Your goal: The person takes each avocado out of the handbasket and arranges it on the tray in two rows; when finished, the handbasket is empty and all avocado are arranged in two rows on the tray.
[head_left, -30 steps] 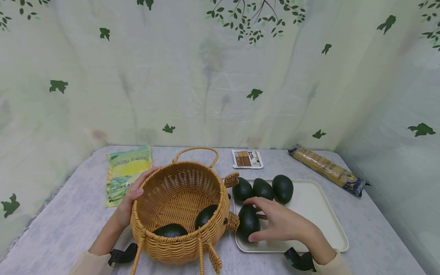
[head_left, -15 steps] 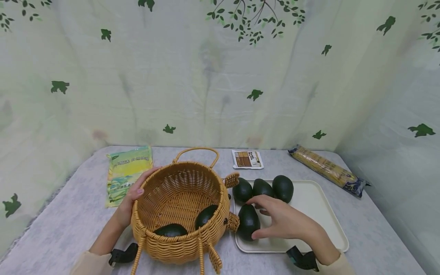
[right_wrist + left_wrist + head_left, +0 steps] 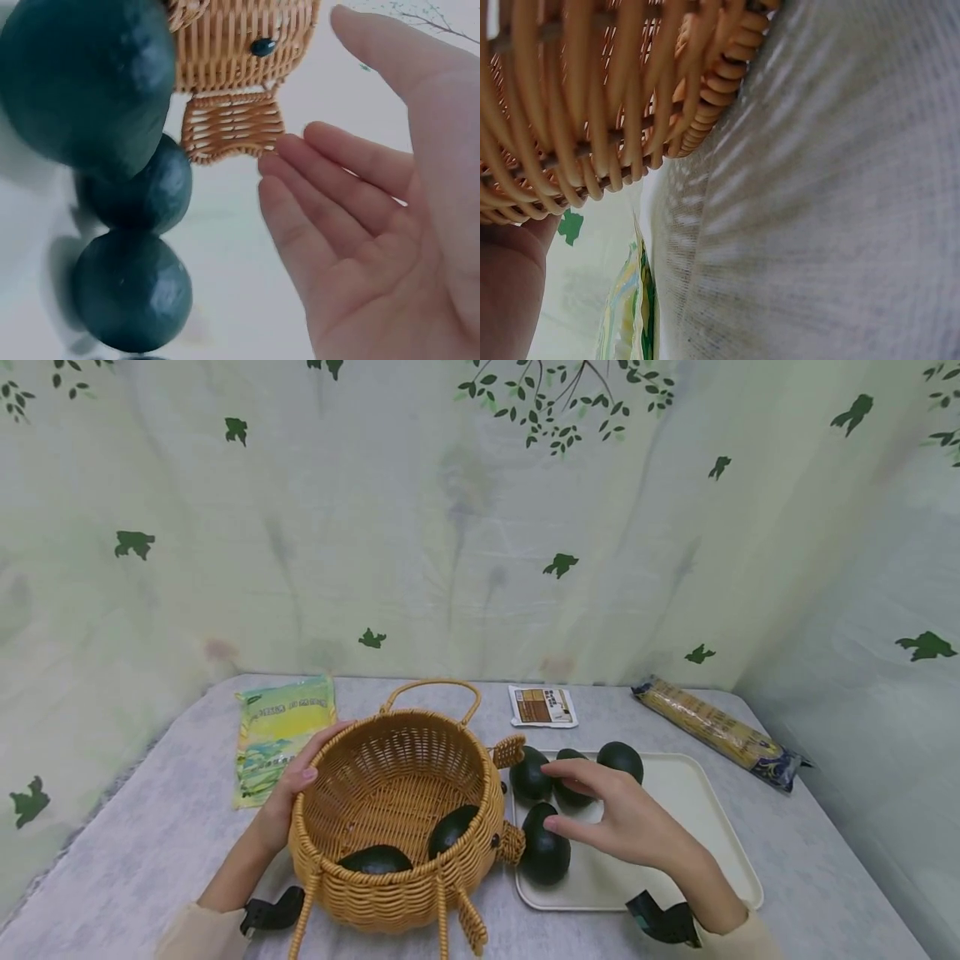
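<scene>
my right hand point(image 3: 626, 820) has let go of the near avocado point(image 3: 543, 853) and lifted off it — fingers now straight and loosely spread, holding nothing, hovering over the back avocados point(image 3: 530, 774) on the tray point(image 3: 705, 827). the near one sits at the tray's front-left corner, just beside the basket point(image 3: 393, 852). my left hand point(image 3: 288, 802) stays on the basket rim, fingers curled round it. two avocados already lie in the basket — looks like a re-reach, not a carry yet.
</scene>
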`<state>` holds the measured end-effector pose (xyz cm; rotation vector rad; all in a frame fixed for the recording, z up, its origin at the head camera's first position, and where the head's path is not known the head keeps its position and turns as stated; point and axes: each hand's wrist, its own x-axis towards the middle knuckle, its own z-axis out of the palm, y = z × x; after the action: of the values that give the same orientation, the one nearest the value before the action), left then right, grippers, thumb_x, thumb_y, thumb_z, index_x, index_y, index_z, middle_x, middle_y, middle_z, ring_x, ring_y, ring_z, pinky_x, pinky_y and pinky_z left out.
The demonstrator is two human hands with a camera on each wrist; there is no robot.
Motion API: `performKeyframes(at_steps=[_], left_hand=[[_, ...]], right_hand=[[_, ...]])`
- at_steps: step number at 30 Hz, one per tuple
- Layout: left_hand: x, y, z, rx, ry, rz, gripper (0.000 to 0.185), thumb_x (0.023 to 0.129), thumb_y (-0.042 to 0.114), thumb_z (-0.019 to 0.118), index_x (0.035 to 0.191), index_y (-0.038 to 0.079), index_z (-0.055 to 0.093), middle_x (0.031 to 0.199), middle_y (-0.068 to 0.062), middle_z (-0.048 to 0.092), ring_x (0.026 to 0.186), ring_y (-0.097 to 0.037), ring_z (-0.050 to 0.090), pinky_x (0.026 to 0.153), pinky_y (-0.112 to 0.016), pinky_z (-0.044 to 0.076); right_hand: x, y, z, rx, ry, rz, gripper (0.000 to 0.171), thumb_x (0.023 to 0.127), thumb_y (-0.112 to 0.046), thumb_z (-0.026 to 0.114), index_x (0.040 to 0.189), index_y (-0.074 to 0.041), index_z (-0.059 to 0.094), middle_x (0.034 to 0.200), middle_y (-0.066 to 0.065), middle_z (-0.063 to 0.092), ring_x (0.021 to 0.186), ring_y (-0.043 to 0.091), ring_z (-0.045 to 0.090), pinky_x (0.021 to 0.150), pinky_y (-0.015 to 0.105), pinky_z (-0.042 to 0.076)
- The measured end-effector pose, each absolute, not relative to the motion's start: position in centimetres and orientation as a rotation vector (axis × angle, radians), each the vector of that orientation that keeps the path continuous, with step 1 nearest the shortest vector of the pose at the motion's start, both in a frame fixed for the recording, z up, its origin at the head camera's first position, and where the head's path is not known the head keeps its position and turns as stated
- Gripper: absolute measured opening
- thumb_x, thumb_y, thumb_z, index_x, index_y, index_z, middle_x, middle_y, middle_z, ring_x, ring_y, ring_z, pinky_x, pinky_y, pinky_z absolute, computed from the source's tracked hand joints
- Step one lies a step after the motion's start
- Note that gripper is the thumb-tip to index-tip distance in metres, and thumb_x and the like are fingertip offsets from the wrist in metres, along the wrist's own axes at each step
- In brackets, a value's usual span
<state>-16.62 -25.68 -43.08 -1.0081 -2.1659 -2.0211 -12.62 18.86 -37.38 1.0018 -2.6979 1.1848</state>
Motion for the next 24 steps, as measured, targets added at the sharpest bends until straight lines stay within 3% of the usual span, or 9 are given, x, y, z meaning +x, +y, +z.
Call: performKeyframes(at_steps=[10, 17, 24], left_hand=[[-16.8, -25.6, -42.7, -1.011, -2.171, -2.016, 0.063, 0.102, 0.022, 0.022, 0.162, 0.001, 0.022, 0.157, -0.001, 0.040, 0.143, -0.018, 0.043, 0.108, -0.029, 0.042], [-16.6, -25.8, -42.8, -1.003, -2.174, -2.001, 0.064, 0.102, 0.021, 0.021, 0.161, -0.004, 0.019, 0.158, 0.000, 0.039, 0.142, -0.015, 0.042, 0.108, -0.027, 0.040], [-16.6, -25.6, -42.8, -1.000, -2.186, -1.997, 0.064, 0.103, 0.022, 0.021, 0.161, -0.003, 0.020, 0.158, -0.001, 0.039, 0.143, -0.017, 0.041, 0.108, -0.029, 0.041]], right_hand=[[-13.3, 17.0, -35.7, 1.079, -2.571, 1.322, 0.053, 0.094, -0.022, 0.077, 0.142, -0.009, 0.060, 0.141, 0.010, 0.063, 0.130, 0.027, 0.062, 0.104, 0.037, 0.051], [-14.0, 14.7, -34.0, 1.163, -2.585, 1.266, 0.056, 0.093, -0.028, 0.078, 0.144, -0.012, 0.059, 0.143, 0.003, 0.062, 0.131, 0.025, 0.060, 0.106, 0.033, 0.049], [-15.0, 12.7, -32.9, 1.264, -2.620, 1.131, 0.057, 0.094, -0.032, 0.076, 0.145, -0.013, 0.059, 0.142, 0.003, 0.063, 0.126, 0.024, 0.063, 0.102, 0.040, 0.053]])
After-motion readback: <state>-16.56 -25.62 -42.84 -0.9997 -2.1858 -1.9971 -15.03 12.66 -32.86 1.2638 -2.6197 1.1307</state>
